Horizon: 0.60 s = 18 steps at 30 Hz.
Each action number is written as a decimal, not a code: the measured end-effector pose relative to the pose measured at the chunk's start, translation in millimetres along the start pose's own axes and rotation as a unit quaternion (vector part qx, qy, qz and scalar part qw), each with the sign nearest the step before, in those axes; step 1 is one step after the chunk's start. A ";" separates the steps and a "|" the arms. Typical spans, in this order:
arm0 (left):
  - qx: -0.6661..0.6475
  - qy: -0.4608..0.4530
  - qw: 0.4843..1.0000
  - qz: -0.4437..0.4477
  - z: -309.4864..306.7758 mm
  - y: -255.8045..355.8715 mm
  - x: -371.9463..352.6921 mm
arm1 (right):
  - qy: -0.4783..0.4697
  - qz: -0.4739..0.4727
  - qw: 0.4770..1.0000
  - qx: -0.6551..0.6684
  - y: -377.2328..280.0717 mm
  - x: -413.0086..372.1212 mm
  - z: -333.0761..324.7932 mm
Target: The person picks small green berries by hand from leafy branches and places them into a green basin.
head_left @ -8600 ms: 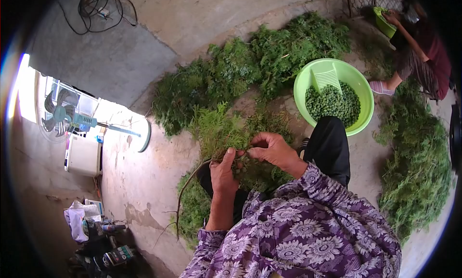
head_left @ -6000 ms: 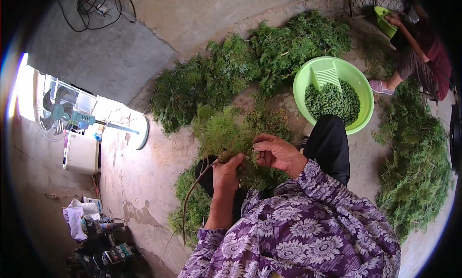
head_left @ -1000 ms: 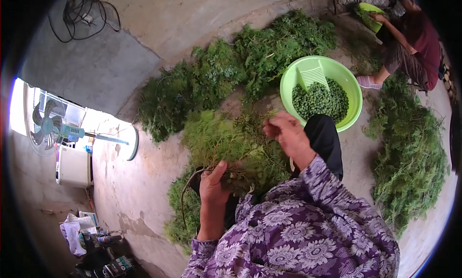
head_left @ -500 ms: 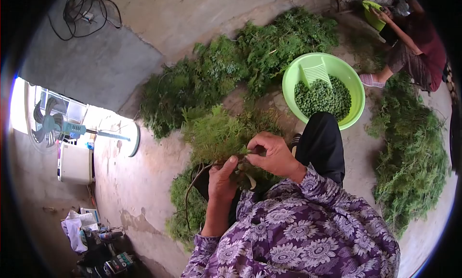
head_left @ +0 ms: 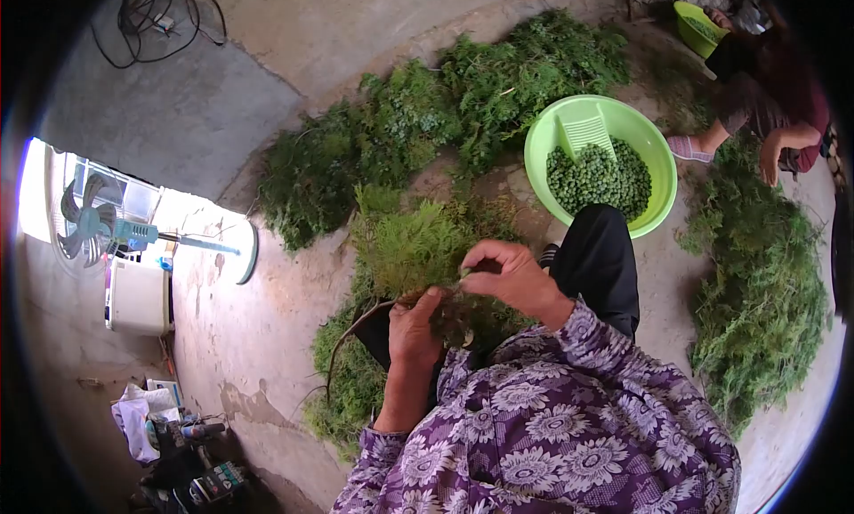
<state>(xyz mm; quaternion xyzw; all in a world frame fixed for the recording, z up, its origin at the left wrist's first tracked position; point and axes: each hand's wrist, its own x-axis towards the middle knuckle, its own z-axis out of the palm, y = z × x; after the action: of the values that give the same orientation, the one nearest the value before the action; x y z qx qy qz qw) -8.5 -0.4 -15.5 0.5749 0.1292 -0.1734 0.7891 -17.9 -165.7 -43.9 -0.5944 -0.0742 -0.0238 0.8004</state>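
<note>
My left hand (head_left: 414, 329) is closed around a leafy branch (head_left: 405, 242), thumb on top, below the feathery green foliage. From the grip, its bare brown stem (head_left: 342, 340) curves down to the left. Close beside it, my right hand (head_left: 514, 280) pinches with thumb and forefinger at the branch's right side. A speck of green shows at those fingertips, too small to name. Beyond my knee stands a light green tub (head_left: 660, 194) with a built-in washboard (head_left: 585, 133). Many small round green cones (head_left: 600, 183) are heaped inside it.
Cut green branches lie in a long pile (head_left: 409, 113) by the wall and in another heap (head_left: 756, 283) at right. At upper right sits another person (head_left: 792, 96), near a smaller green basin (head_left: 698, 29). A standing fan (head_left: 98, 220) and cables (head_left: 147, 20) are at left.
My right hand has shifted slightly right, and the held branch has turned a little. The other person has lowered one arm towards the right heap, and their basin now rests lower.
</note>
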 end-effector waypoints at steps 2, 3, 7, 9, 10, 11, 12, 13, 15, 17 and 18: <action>0.014 -0.001 1.000 -0.026 -8.3 4.0 2.0 | -0.003 0.067 0.984 0.163 -1.6 0.6 -11.0; 0.015 0.000 1.000 -0.025 -10.1 5.0 2.2 | -0.003 0.067 0.984 0.164 -4.6 0.5 -15.5; -0.009 0.014 0.999 -0.037 -16.4 5.7 5.6 | 0.043 0.099 0.973 0.203 -15.0 -0.3 -24.7; -0.008 0.011 0.999 -0.044 -15.6 4.8 5.8 | 0.039 0.104 0.982 0.153 -5.9 1.3 -29.7; -0.014 0.009 0.999 -0.048 -14.3 5.0 5.3 | 0.041 0.102 0.982 0.154 -3.5 1.4 -29.7; -0.021 0.007 0.998 -0.052 -13.3 5.4 4.8 | 0.042 0.105 0.987 0.118 -1.4 1.8 -28.8; -0.019 0.006 0.998 -0.052 -12.5 6.0 4.4 | 0.043 0.107 0.990 0.082 -0.6 1.8 -27.8; -0.015 0.005 0.999 -0.052 -11.9 6.6 3.9 | 0.044 0.106 0.990 0.082 -1.4 1.1 -26.6; -0.009 0.005 0.999 -0.051 -10.2 8.1 2.1 | 0.042 0.088 0.993 0.063 -3.0 -0.6 -24.7; -0.014 0.005 0.999 -0.039 -7.9 10.3 -0.2 | 0.043 0.078 0.995 0.041 1.6 0.1 -26.5; -0.012 0.005 0.999 -0.039 -6.9 11.3 -1.1 | 0.046 0.069 0.996 0.019 4.2 0.5 -27.0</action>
<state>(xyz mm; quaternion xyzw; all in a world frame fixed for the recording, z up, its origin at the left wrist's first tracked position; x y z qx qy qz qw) -4.8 9.5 -7.5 0.5606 0.1576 -0.1990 0.7882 -14.5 -190.2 -55.4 -0.5813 0.0031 0.0057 0.8137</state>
